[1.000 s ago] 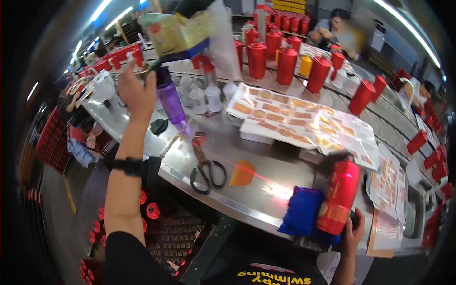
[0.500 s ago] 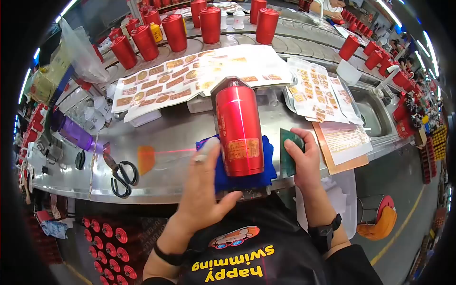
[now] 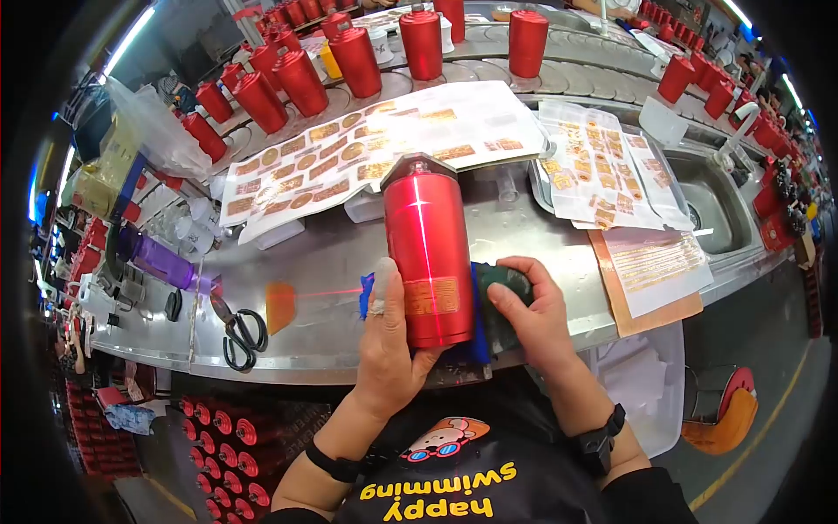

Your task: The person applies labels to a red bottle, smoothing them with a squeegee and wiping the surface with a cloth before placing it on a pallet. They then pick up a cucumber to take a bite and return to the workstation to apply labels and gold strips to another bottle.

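A glossy red bottle (image 3: 423,236) with a gold label (image 3: 432,297) low on its side lies in front of me, its capped end pointing away. My left hand (image 3: 384,349) wraps its left side, fingers along the wall and thumb at the near end. In my right hand (image 3: 537,319) is a dark green flat scraper (image 3: 502,306), held between thumb and fingers just right of the bottle. Beneath the bottle a blue cloth (image 3: 479,301) shows at both sides; the bottle and hands cover most of it.
Sheets of gold decals (image 3: 349,157) spread behind the bottle. More decal sheets (image 3: 602,166) lie beside a sink (image 3: 720,205). Black-handled scissors (image 3: 240,336), an orange scraper (image 3: 280,307) and a purple bottle (image 3: 157,258) are at left. Red bottles (image 3: 423,44) line the conveyor (image 3: 576,74).
My left hand has closed onto the bottle, which has shifted slightly with its label turned. My right hand has brought the green scraper closer to the bottle's right side. The view has shifted.
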Motion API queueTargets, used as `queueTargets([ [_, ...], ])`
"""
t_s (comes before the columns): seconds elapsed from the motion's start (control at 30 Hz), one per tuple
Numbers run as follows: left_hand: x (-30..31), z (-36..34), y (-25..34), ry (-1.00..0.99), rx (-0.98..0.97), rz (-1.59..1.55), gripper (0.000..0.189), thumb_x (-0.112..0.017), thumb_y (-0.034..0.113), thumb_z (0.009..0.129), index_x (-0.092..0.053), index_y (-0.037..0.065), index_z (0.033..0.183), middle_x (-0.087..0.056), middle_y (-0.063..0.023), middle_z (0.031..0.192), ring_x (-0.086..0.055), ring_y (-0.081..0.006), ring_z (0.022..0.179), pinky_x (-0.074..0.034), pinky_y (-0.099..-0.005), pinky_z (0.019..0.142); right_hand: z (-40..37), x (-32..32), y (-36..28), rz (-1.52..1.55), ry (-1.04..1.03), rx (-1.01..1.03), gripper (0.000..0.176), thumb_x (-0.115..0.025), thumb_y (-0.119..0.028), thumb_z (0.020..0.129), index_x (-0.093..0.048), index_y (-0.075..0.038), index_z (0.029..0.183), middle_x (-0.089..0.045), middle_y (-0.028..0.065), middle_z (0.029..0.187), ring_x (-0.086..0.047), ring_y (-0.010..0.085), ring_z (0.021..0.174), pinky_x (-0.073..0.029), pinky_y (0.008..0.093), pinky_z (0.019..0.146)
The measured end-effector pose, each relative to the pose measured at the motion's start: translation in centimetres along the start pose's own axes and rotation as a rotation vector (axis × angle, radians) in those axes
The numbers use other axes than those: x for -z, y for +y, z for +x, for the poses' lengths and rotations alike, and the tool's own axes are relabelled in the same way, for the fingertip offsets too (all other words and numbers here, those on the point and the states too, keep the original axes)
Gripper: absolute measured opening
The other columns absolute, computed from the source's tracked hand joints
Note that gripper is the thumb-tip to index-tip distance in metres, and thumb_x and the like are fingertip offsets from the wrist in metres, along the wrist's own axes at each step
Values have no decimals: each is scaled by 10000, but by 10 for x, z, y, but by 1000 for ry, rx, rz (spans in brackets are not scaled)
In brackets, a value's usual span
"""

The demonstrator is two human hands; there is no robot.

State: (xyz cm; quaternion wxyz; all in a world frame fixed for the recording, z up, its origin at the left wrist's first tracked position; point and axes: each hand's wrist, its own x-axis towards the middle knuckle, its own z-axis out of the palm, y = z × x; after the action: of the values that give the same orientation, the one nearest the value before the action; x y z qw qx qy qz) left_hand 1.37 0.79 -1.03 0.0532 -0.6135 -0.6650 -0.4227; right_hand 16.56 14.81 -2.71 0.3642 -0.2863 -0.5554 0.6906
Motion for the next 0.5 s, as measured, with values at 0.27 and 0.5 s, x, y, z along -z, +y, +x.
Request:
queueTargets([
  [0.27, 5, -4, 1, -50, 8, 127, 833, -601, 402, 937, -192, -61, 1495, -343, -305, 1485, -365, -442, 1371, -247, -540, 1125, 8, 3, -19, 23, -84, -36, 272, -712, -106, 884, -574, -20, 1102, -644, 19, 932, -587, 57, 833, -494, 220, 734],
  [0.5, 18, 11, 24, -220, -158, 533, 571, -571, 174, 872, -463, 131, 1431, -572, -150, 1331, -361, -363, 1397, -134, -585, 1149, 5, 7, -24, 11, -68, -47, 209, -697, -101, 892, -585, -14, 1045, -639, 4, 879, -575, 47, 788, -481, 208, 696],
])
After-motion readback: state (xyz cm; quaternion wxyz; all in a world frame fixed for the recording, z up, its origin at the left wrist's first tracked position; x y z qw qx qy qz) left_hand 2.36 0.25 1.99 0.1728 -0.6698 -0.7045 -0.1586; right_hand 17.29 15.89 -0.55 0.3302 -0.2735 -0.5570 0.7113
